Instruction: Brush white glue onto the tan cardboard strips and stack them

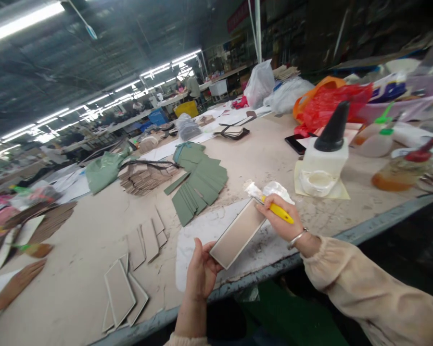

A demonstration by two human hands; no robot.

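My left hand [202, 271] grips the lower left end of a rectangular beige panel [238, 234] with a pale border, held tilted above a white sheet [187, 254]. In my right hand [283, 221] is a yellow-handled brush [282, 213], its bristles coated in white and pointing up and left. The fingers of that hand also meet the panel's upper right corner. Behind the brush lies a crumpled white piece [278, 190]. Similar bordered panels [120, 290] rest overlapping to the left, near the table edge, with plain beige pieces [149, 239] beyond them.
Fanned green pieces [198, 185] and a tied beige stack [144, 177] lie farther back. At right stands a white container with a black cone [326, 154], beside bottles [400, 166] of amber liquid and a phone [295, 143]. Another person's hand [25, 279] rests at far left.
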